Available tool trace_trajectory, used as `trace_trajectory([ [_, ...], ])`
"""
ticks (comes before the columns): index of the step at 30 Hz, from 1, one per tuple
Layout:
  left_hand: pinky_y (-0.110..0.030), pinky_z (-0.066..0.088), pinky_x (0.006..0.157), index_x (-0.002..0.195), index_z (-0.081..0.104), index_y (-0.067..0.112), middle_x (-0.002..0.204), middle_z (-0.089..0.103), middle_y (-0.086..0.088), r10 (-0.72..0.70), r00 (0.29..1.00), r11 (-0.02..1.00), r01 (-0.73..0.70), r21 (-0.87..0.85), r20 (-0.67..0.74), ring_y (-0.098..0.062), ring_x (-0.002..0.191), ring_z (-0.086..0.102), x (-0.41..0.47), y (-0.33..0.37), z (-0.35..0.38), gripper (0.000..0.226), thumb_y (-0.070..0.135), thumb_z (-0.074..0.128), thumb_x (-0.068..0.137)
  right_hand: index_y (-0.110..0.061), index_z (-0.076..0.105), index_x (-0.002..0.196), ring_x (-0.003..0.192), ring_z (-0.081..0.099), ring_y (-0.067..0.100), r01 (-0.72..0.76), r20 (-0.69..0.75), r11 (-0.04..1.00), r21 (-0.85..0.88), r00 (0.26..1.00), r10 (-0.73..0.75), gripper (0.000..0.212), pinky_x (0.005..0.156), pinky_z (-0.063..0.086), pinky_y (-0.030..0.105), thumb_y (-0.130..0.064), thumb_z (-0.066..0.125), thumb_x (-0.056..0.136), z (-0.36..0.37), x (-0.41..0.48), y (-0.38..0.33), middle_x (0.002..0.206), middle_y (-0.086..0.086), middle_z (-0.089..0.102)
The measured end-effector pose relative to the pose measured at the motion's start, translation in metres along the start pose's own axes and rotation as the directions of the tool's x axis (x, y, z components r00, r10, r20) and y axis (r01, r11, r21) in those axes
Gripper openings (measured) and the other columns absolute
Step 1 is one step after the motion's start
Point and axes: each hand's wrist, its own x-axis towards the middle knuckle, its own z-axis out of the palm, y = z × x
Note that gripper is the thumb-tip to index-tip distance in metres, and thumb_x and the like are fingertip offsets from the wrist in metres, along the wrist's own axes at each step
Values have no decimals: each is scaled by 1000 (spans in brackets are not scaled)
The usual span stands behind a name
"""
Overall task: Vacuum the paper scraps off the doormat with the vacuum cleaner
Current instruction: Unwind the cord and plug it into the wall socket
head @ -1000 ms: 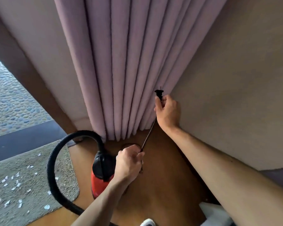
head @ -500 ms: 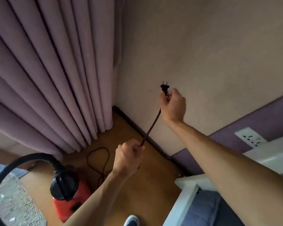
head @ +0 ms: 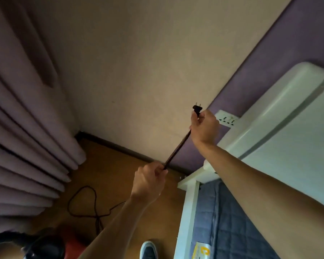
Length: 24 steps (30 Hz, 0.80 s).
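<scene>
My right hand (head: 205, 128) pinches the black two-pin plug (head: 197, 109) of the vacuum cleaner's power cord, pins pointing up, a short way left of the white wall socket (head: 226, 119). My left hand (head: 150, 181) grips the dark cord (head: 177, 150) lower down, and the cord runs taut between both hands. Slack cord (head: 82, 202) lies looped on the wooden floor. The red and black vacuum cleaner (head: 51, 248) shows blurred at the bottom left edge. The doormat and paper scraps are out of view.
Mauve curtains (head: 26, 146) hang along the left. A white bed frame (head: 269, 118) with a blue quilted cover (head: 232, 221) fills the right side, below the purple wall panel holding the socket. A shoe (head: 149, 250) shows at the bottom.
The view has swung right, away from the doormat and curtains toward the bed and socket. My right hand has carried the plug close to the socket; the vacuum cleaner slid to the bottom left edge.
</scene>
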Motion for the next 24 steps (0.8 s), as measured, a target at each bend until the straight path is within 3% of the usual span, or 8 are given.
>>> trace_trajectory([
  [2,-7,43,49,79,59,27,65,64,12,49,998,999,-50,8,51,-1,54,61,5,7,10,18,23,63,96,-4,62,90,71,61,19,-49,-42,998,-35,998,48,26,61,47,31,-28,58,98,-17,1,13,80,6,66],
  [8,-3,41,50,86,65,19,72,67,9,90,980,996,-92,4,176,-1,59,63,17,22,53,11,25,63,96,-4,62,91,79,65,30,-163,-127,983,-90,980,151,25,69,55,43,-27,57,97,-47,8,54,85,11,69],
  [14,-5,40,52,82,65,16,72,67,6,90,971,996,-92,-2,221,-7,64,66,32,28,94,15,24,64,94,-6,61,90,76,64,26,-235,-150,964,-124,965,215,23,66,54,39,-27,57,97,-49,28,87,84,8,66],
  [18,-6,42,52,79,64,18,68,66,8,81,969,997,-83,-1,233,-3,61,64,40,24,111,15,21,65,94,-6,61,93,80,63,24,-258,-110,951,-169,964,242,24,62,47,33,-29,55,99,-39,36,99,88,10,65],
  [24,2,40,57,78,64,18,69,66,10,56,973,998,-60,8,223,-1,59,60,49,20,129,15,18,66,93,-4,64,105,95,63,28,-267,-121,941,-209,962,246,25,74,53,39,-26,53,100,-24,44,112,102,13,65],
])
